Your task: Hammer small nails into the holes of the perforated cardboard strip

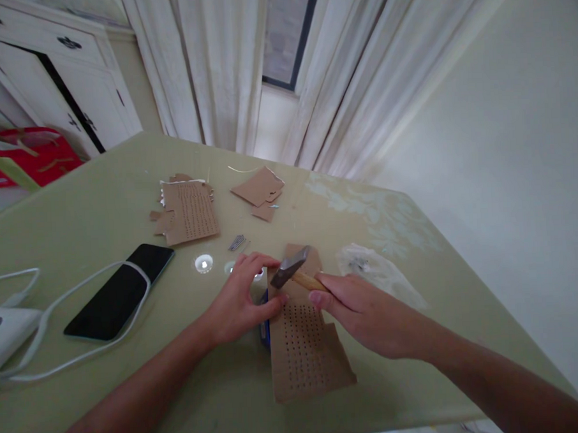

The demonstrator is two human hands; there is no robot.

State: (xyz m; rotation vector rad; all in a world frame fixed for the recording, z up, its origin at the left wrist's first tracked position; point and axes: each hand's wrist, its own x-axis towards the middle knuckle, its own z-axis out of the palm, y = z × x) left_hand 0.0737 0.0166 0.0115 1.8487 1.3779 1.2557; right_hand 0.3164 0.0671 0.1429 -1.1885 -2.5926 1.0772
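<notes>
My right hand (367, 315) grips a small hammer by its wooden handle; the metal hammer head (290, 267) hangs just above the top of a brown cardboard sheet (305, 356) full of punched holes. My left hand (240, 301) rests at the sheet's left edge, fingertips pinched under the hammer head; whether they hold a nail I cannot tell. A blue object (264, 326) lies under the sheet's left side.
On the green table (101, 205): a black phone (122, 291) ringed by a white cable, a white device (4, 328) at far left, another perforated cardboard (189, 211), cardboard scraps (261, 189), loose nails (237, 242), a crumpled clear bag (372, 270). Curtains behind.
</notes>
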